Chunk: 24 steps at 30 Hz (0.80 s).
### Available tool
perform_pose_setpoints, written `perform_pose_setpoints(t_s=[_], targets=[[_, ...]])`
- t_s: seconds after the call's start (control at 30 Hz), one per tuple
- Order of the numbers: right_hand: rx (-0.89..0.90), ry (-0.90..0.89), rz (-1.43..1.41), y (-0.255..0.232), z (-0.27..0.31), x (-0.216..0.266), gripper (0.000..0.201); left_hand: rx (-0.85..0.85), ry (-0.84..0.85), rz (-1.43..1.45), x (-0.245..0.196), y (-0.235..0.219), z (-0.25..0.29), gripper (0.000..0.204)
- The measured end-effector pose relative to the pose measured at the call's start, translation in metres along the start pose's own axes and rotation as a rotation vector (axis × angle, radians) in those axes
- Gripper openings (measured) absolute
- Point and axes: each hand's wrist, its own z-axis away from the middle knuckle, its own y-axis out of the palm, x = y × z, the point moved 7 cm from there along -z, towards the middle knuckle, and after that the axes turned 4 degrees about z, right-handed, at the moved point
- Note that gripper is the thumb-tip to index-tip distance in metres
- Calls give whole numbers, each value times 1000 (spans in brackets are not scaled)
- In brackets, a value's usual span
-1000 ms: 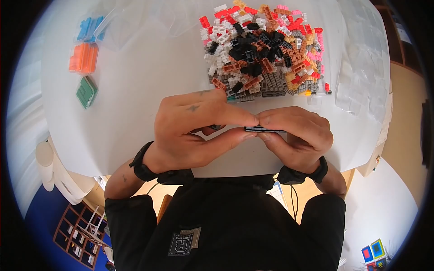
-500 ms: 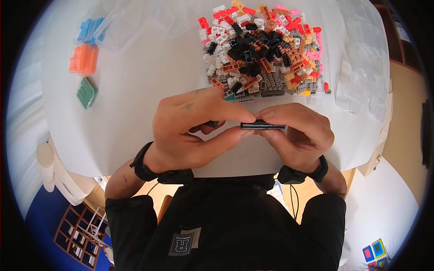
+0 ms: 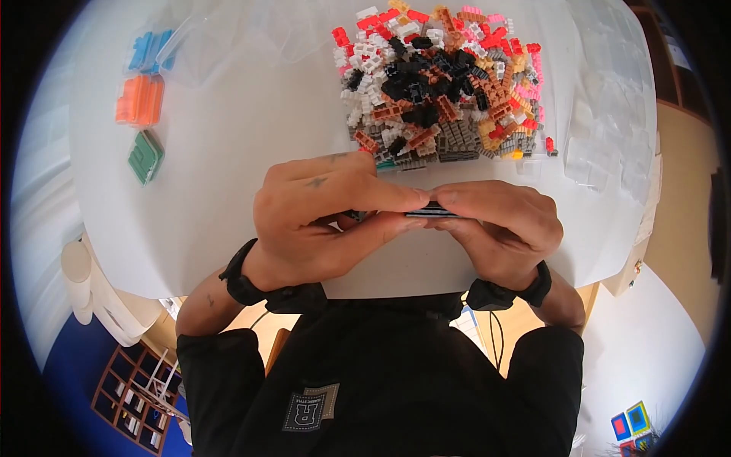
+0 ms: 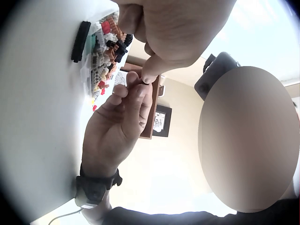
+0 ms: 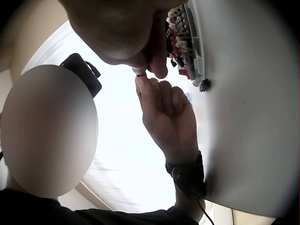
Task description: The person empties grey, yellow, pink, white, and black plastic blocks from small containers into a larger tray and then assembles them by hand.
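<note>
Thumb and index finger of my left hand [image 3: 316, 217] pinch one end of a thin, flat black piece [image 3: 431, 214]. My right hand [image 3: 506, 221] pinches its other end the same way, in front of the chest. Only a narrow edge of it shows in the head view, and in both wrist views the fingers nearly cover it. A ridged black toy-brick bar [image 4: 81, 41] lies on the table near the pile in the left wrist view. Beyond the hands spreads a heap of small toy bricks [image 3: 449, 99] in black, white, brown, grey, red, pink and tan.
Blue bricks [image 3: 151, 50], an orange block [image 3: 139, 100] and a green one [image 3: 145, 158] sit at the left of the white table [image 3: 228, 99]. Clear plastic containers [image 3: 605, 145] line the right side, and clear plastic [image 3: 221, 42] also lies at the back left.
The black strip showed more of its length half a second ago; the right fingers now cover its right end. Both hands have shifted only slightly, and the brick heap looks unchanged.
</note>
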Motion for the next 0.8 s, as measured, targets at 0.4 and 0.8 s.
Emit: perform_pose_setpoints(t_s=[0.4, 0.8], targets=[[69, 45, -19, 2, 0, 4, 26, 46, -49, -6, -1, 2, -1, 28], [63, 42, -72, 2, 2, 0, 24, 52, -36, -17, 0, 2, -1, 28]])
